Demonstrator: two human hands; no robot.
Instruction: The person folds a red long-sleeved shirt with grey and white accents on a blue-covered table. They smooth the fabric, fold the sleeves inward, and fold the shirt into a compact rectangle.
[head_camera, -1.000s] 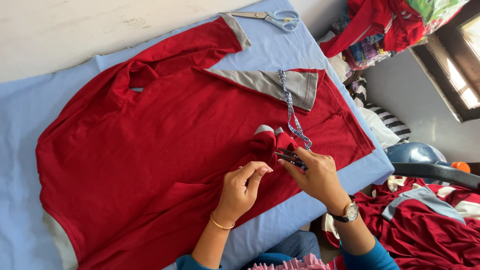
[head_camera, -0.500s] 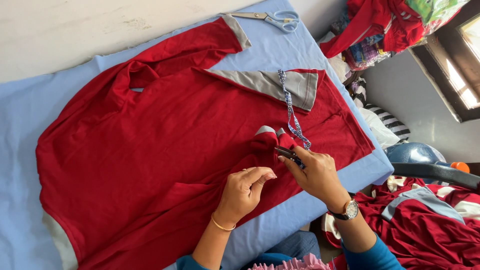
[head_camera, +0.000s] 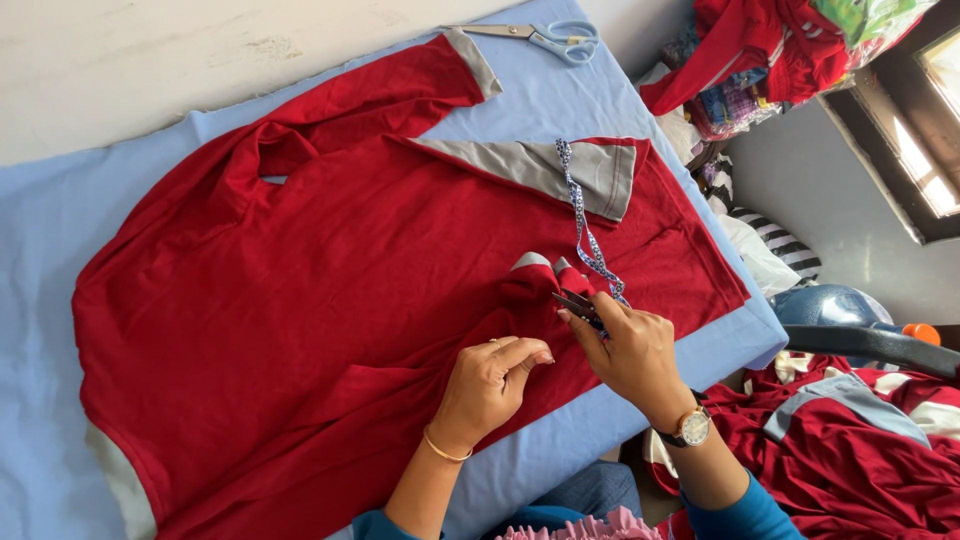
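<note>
Surface: a table covered with a blue cloth (head_camera: 560, 110), seen from above.
Garment: a red shirt (head_camera: 300, 330) with grey trim lies spread flat across the blue cloth, one sleeve folded up toward the wall.
Left hand: the left hand (head_camera: 490, 385) is curled shut, fingertips pinching a fold of the red shirt near its middle.
Right hand: the right hand (head_camera: 635, 350) is closed around a small dark thread snipper (head_camera: 578, 305), whose tip meets a bunched bit of red fabric just beside the left hand.
Ribbon: a blue patterned ribbon (head_camera: 583, 225) trails from the right hand up over the grey cuff.
Far edge: light blue scissors (head_camera: 545, 38) lie on the cloth, well apart from both hands.
Right side: a heap of red garments (head_camera: 850, 450) sits below the table.
</note>
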